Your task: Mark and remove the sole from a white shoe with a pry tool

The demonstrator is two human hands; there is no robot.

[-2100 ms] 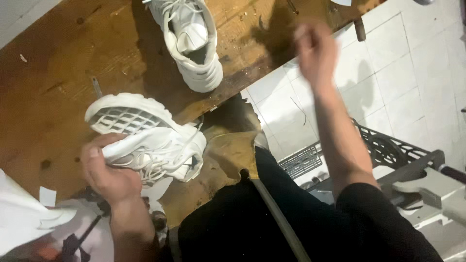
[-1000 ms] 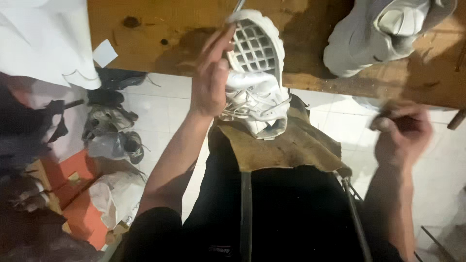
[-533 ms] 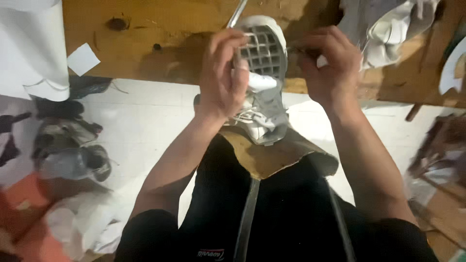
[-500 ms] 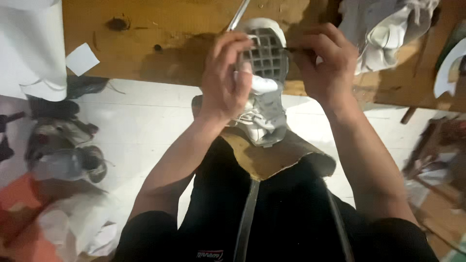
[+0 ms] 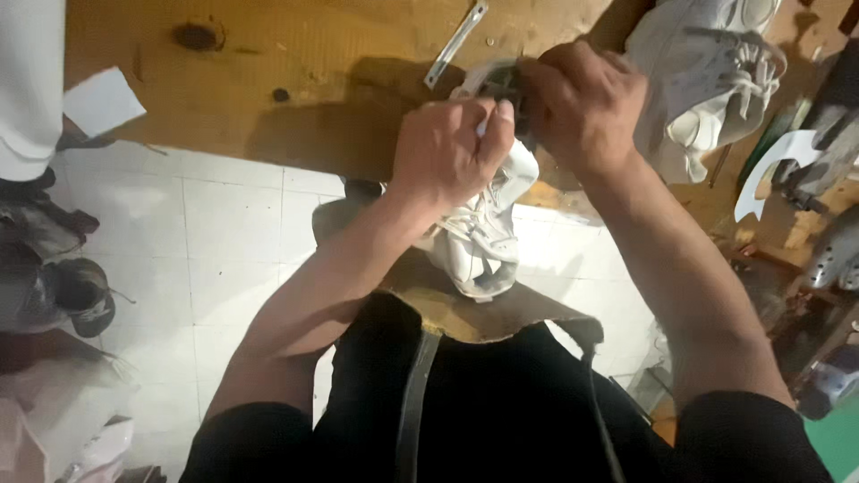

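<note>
White sneaker (image 5: 483,237) held sole-up, long axis running from lap to surface (image 5: 268,80) edge; left hand (image 5: 447,152) clenched on midfoot, right hand (image 5: 582,107) clamped at far sole end.

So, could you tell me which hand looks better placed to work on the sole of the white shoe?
Probably the right hand: it sits over the sole end of the white shoe, while the left hand grips the shoe's body.

Sneaker (image 5: 483,237) sole hidden under both hands; second white sneaker (image 5: 707,80) cut off by top edge.
</note>
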